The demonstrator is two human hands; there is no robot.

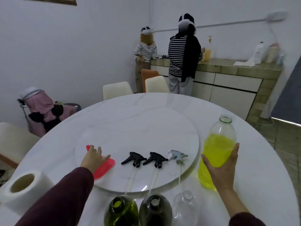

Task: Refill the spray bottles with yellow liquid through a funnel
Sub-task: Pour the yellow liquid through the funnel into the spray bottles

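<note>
Right hand (pixel 223 167) fingers are spread round the lower belly of the big clear bottle (pixel 218 144) of yellow liquid — half full, so likely heavy, smooth and slippery; grip low. Left hand (pixel 93 158) fingers splay on the pink funnel (pixel 105 168), light and stiff; three uncapped spray bottles (pixel 154 209) stand nearer the body.

Person, own body: two arms in long dark maroon sleeves; left sleeve (pixel 65 198) reaches the wrist, right sleeve (pixel 244 221) pushed up the forearm. Hands bare, no jewellery visible.
</note>
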